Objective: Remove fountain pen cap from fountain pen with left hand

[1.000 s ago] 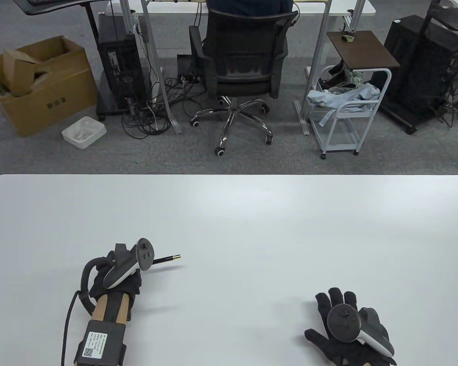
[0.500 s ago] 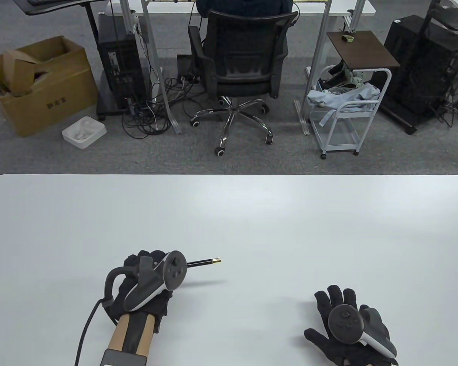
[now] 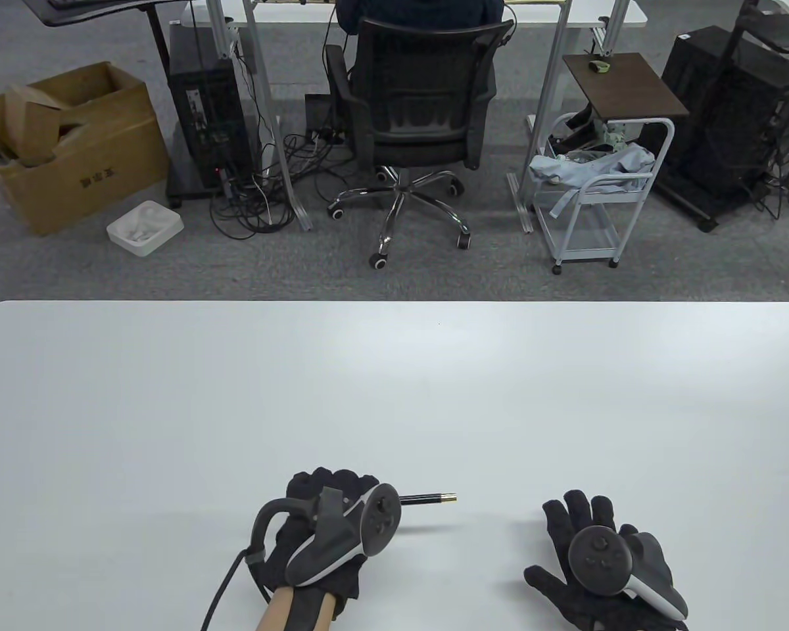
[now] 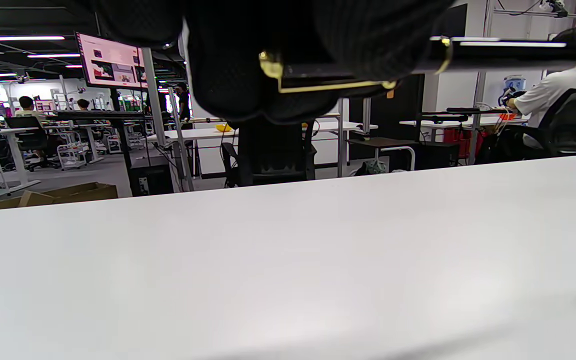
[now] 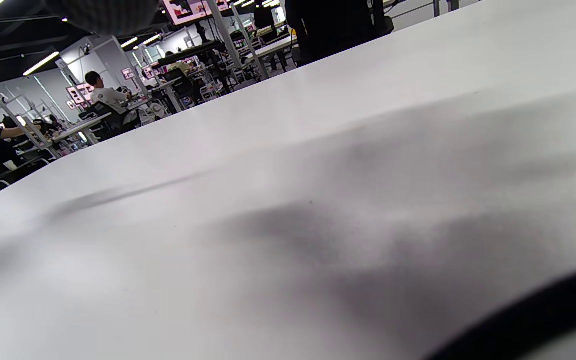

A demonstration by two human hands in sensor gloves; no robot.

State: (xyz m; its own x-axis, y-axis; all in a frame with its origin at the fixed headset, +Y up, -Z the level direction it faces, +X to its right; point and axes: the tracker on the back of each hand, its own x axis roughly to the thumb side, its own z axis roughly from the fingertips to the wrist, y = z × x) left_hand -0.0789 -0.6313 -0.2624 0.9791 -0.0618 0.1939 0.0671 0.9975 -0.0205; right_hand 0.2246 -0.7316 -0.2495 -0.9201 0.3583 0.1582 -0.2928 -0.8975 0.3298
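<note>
My left hand (image 3: 332, 509) grips a black fountain pen (image 3: 427, 499) with gold trim and holds it above the white table (image 3: 394, 394), its far end pointing right. In the left wrist view the gloved fingers (image 4: 268, 60) wrap the capped end, with the gold clip (image 4: 328, 87) showing below them and the barrel (image 4: 508, 50) running right. My right hand (image 3: 598, 559) rests flat on the table at the near right, fingers spread, empty. The pen tip lies left of the right hand, apart from it.
An office chair (image 3: 421, 112), a cardboard box (image 3: 66, 144), a white cart (image 3: 598, 190) and computer towers stand on the floor beyond the table's far edge. In the right wrist view only the table surface (image 5: 318, 175) shows.
My left hand has carried the pen to the right and nearer the table's front edge, closer to my right hand. The right hand has stayed put.
</note>
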